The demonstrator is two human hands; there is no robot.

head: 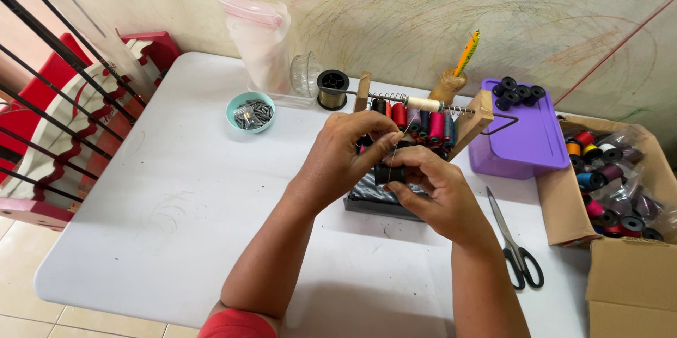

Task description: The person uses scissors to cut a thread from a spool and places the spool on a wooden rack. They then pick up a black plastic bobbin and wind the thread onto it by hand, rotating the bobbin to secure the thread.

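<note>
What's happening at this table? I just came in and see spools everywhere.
A person sits at a white table working with thread. The right hand holds a small black spool, while the left hand pinches a fine thread just above it. Behind the hands stands a wooden rack with coloured spools on a rod. Scissors lie to the right, near a purple tub and a cardboard box of spools. A teal bowl sits at the left.

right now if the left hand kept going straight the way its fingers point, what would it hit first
Probably the right hand: the left hand points right, fingers nearly touching it over the black spool. Depth is unclear.
</note>
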